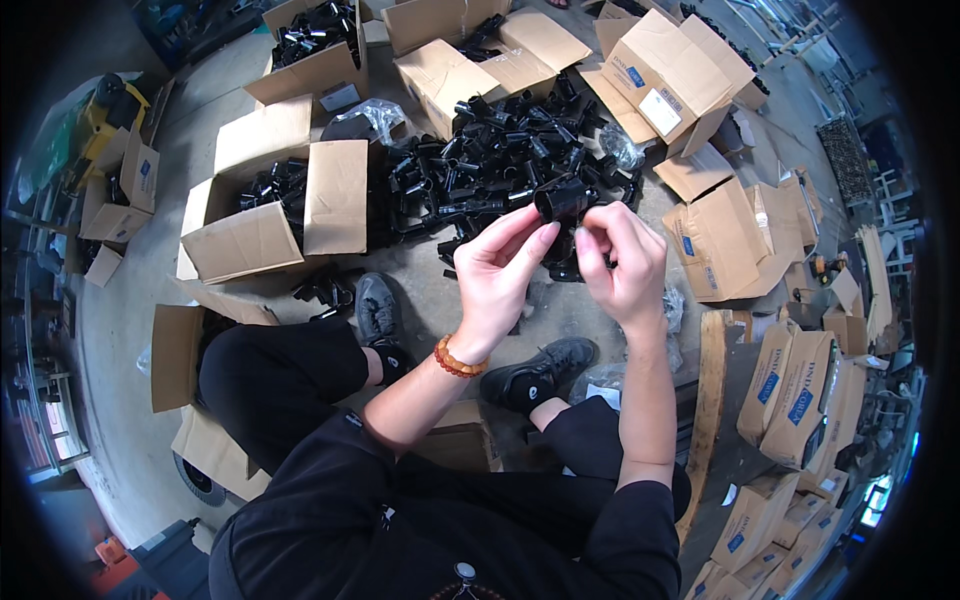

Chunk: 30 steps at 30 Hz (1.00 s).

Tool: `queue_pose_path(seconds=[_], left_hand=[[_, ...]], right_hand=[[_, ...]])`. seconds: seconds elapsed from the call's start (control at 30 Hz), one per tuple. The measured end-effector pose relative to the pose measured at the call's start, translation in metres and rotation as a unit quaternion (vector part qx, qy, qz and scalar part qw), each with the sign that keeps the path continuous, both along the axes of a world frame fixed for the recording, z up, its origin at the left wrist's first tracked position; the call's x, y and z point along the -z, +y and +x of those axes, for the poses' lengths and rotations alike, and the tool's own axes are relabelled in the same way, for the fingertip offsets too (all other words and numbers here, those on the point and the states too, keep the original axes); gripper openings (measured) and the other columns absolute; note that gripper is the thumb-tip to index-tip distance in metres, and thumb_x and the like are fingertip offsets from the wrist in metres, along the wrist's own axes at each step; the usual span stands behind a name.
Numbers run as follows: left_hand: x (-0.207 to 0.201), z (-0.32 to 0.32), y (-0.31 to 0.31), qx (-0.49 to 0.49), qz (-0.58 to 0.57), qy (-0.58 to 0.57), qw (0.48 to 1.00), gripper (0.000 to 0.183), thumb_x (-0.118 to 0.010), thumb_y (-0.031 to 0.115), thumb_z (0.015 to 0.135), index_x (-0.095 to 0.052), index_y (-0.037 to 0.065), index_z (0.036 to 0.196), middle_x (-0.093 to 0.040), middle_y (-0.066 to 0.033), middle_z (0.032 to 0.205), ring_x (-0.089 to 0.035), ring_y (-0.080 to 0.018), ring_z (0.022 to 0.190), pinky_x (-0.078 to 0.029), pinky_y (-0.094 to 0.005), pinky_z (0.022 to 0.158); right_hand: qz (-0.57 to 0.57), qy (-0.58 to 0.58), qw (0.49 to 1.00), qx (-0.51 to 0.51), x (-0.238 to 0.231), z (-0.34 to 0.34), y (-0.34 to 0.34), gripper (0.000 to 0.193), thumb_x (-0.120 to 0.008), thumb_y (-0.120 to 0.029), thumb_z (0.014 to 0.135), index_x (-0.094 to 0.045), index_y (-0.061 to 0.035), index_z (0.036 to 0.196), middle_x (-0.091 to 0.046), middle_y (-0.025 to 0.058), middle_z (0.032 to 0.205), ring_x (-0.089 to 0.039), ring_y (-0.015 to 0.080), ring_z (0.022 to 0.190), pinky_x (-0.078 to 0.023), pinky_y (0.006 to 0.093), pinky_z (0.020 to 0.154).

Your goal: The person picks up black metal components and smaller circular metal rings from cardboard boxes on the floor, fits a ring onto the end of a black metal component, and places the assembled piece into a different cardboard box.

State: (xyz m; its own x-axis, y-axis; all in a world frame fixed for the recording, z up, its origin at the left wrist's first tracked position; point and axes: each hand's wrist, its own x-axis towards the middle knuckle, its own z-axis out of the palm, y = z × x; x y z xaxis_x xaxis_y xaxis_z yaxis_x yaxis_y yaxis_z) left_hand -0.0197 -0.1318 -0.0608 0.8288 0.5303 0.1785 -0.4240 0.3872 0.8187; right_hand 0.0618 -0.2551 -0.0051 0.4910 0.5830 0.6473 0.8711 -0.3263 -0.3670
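A short black tubular part is held up in front of me, its round open end facing left. My left hand grips it between thumb and fingers at the open end. My right hand is closed in a pinch at the part's right end; whether a smaller piece sits between those fingertips is too small to tell. Beyond and below my hands, a large heap of similar black parts lies loose on the floor.
Open cardboard boxes with black parts stand at the left and far side. More cartons lie to the right, with stacked boxes nearer. Crumpled clear plastic lies by the heap. My shoes rest on the concrete floor.
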Motion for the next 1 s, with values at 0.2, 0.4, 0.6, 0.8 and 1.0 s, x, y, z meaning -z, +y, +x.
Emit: queue_pose_path(seconds=[0.2, 0.4, 0.6, 0.8, 1.0], left_hand=[[-0.002, 0.001, 0.002, 0.001, -0.011, 0.023, 1.0, 0.032, -0.067, -0.002, 0.088, -0.062, -0.004, 0.119, -0.067, -0.0108, 0.111, -0.064, -0.0119, 0.098, -0.053, -0.0249, 0.087], [-0.001, 0.001, 0.002, -0.007, -0.015, 0.008, 1.0, 0.032, -0.067, -0.001, 0.088, -0.062, -0.004, 0.119, -0.067, -0.0109, 0.111, -0.064, -0.0116, 0.097, -0.053, -0.0242, 0.086], [-0.001, 0.001, 0.0, -0.007, -0.023, 0.011, 1.0, 0.03, -0.067, -0.001, 0.088, -0.063, -0.004, 0.117, -0.068, -0.0102, 0.109, -0.063, -0.0111, 0.095, -0.053, -0.0241, 0.084], [0.001, 0.002, 0.001, -0.011, -0.024, 0.016, 1.0, 0.032, -0.068, -0.001, 0.087, -0.063, -0.004, 0.118, -0.068, -0.0105, 0.11, -0.064, -0.0121, 0.097, -0.053, -0.0249, 0.085], [0.001, 0.002, 0.005, 0.004, -0.044, 0.022, 0.999, 0.034, -0.068, -0.001, 0.087, -0.062, -0.004, 0.12, -0.068, -0.0108, 0.11, -0.065, -0.0129, 0.097, -0.053, -0.0261, 0.086]], right_hand=[[0.003, 0.034, 0.999, 0.008, 0.002, -0.006, 0.006, 0.012, -0.068, -0.007, 0.081, -0.057, -0.003, 0.079, -0.059, 0.0085, 0.071, -0.06, 0.0249, 0.059, -0.049, 0.0338, 0.052], [0.02, 0.017, 0.999, 0.036, 0.0, -0.013, 0.013, 0.013, -0.066, -0.007, 0.084, -0.055, -0.0031, 0.076, -0.057, 0.0089, 0.068, -0.06, 0.0268, 0.058, -0.047, 0.0361, 0.051], [-0.004, -0.007, 0.999, 0.046, 0.011, -0.007, 0.01, 0.017, -0.067, -0.011, 0.083, -0.054, -0.0045, 0.075, -0.054, 0.0077, 0.066, -0.058, 0.0265, 0.058, -0.046, 0.037, 0.051], [0.008, 0.02, 1.0, 0.023, 0.01, -0.007, 0.011, 0.02, -0.067, -0.014, 0.083, -0.053, -0.0041, 0.073, -0.053, 0.0081, 0.066, -0.057, 0.0266, 0.058, -0.045, 0.0376, 0.05], [0.052, 0.103, 0.993, 0.009, 0.014, -0.01, 0.013, 0.032, -0.072, -0.017, 0.078, -0.057, -0.0026, 0.103, -0.061, 0.0072, 0.075, -0.062, 0.0208, 0.062, -0.051, 0.0316, 0.055]])
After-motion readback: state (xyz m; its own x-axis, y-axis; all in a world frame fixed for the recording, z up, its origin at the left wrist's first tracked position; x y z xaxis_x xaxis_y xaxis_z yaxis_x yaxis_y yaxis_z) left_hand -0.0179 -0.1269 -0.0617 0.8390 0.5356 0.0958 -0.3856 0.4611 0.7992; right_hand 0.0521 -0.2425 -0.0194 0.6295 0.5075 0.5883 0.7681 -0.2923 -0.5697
